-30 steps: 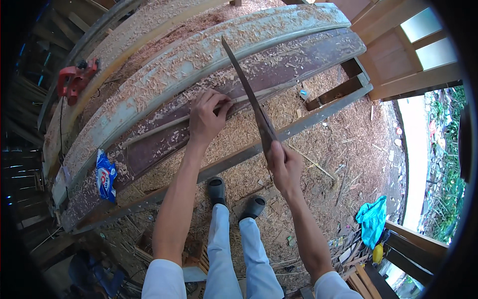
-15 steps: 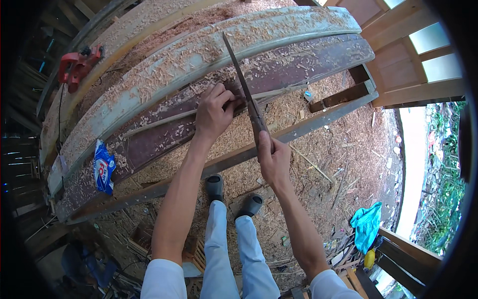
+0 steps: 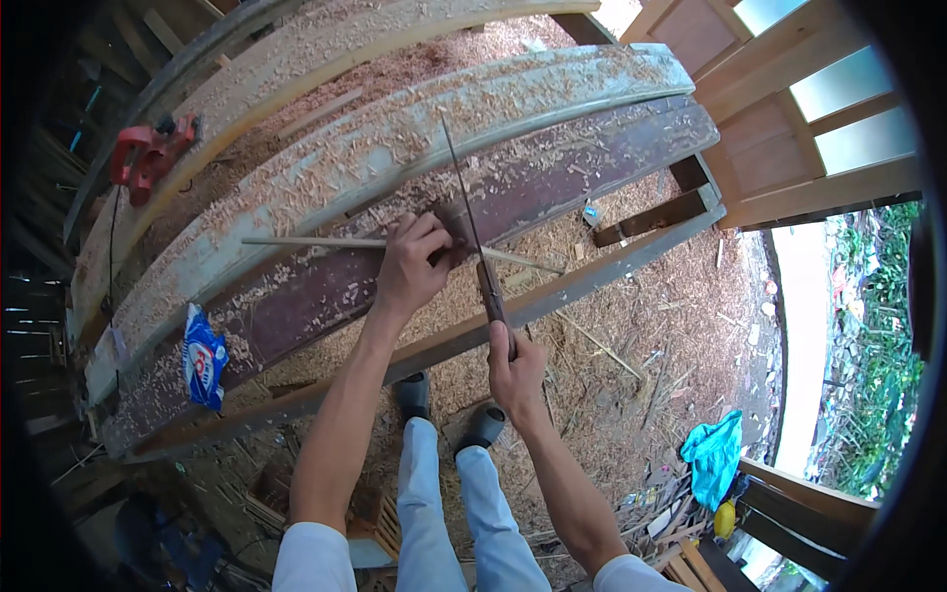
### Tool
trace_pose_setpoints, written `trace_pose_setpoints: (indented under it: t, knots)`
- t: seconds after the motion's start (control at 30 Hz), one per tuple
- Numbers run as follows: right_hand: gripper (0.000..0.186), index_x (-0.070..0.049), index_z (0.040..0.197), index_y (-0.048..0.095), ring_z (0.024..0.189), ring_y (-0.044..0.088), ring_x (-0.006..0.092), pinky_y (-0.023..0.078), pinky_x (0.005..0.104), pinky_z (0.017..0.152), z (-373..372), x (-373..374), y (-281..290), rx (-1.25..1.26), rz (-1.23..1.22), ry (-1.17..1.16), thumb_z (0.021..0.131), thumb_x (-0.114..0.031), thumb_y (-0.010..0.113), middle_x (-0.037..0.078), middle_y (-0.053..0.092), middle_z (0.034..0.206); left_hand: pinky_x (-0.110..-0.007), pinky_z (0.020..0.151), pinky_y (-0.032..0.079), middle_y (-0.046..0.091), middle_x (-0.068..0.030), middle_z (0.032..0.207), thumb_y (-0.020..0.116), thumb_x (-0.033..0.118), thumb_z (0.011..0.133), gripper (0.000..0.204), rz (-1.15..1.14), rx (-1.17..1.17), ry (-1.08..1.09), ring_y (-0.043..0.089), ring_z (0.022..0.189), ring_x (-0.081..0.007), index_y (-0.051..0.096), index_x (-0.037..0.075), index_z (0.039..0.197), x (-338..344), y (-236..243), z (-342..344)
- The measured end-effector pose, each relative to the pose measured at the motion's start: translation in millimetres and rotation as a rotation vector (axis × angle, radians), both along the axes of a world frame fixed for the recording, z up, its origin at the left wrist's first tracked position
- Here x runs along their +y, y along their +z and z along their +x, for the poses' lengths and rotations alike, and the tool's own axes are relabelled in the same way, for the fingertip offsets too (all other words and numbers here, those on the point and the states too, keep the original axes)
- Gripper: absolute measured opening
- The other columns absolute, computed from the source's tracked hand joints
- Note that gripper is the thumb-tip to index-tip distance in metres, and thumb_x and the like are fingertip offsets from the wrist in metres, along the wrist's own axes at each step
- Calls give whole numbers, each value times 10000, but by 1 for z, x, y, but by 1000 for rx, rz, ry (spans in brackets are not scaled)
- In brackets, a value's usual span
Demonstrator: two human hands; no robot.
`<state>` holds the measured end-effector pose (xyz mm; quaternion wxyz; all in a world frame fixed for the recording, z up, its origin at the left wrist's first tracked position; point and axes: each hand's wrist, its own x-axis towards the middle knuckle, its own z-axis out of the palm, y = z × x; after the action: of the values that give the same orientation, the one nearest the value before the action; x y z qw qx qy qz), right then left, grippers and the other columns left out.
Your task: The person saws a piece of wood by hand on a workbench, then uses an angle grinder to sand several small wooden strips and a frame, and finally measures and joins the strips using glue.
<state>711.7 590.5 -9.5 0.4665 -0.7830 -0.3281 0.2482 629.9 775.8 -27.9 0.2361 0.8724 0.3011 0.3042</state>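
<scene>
Pinching a thin wooden strip (image 3: 316, 242) over the shaving-strewn maroon board (image 3: 296, 316), my left grip (image 3: 412, 264) sits just beside a long-bladed tool (image 3: 476, 242), whose brown handle (image 3: 492, 293) my right grip (image 3: 518, 375) wraps around, the blade (image 3: 460, 178) pointing away from me, across the strip.

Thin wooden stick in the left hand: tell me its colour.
Pale beige: the thin wooden stick shows best in the head view, projecting from the left hand.

Tan stick (image 3: 316, 242); brown tool handle (image 3: 490, 294); maroon board (image 3: 286, 321); turquoise cloth (image 3: 712, 457).
</scene>
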Motion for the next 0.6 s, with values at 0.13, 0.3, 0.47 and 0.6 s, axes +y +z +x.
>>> trace_pose_setpoints:
  t: [0.13,0.3,0.47,0.6]
  knots:
    - [409,15,663,565,408,376,143,295,328,426,15,2,0,54,96,11,934,-291,572,88,366,458,-368,737,391,559,-30,841,715,143,762,134,113,-36,-2,533,823,-233,606,72,793,-5,2,9]
    - [333,-5,666,547,450,379,133,291,310,433,25,2,44,116,206,-63,880,-226,675,53,422,520,-393,724,434,593,-66,850,686,144,807,117,125,-39,12,576,825,-272,614,62,850,-8,11,7]
    - [280,-8,750,592,675,560,249,414,349,599,69,28,66,-603,136,-15,718,-197,796,79,602,731,-378,605,490,586,-54,875,662,176,837,141,48,-40,-77,619,719,-264,605,64,900,-13,50,12]
    - [276,-18,758,579,699,554,279,405,405,707,93,47,94,-981,295,17,710,-198,783,83,565,702,-335,567,486,587,-87,836,673,128,834,131,17,-149,-135,625,701,-265,618,17,879,-2,106,21]
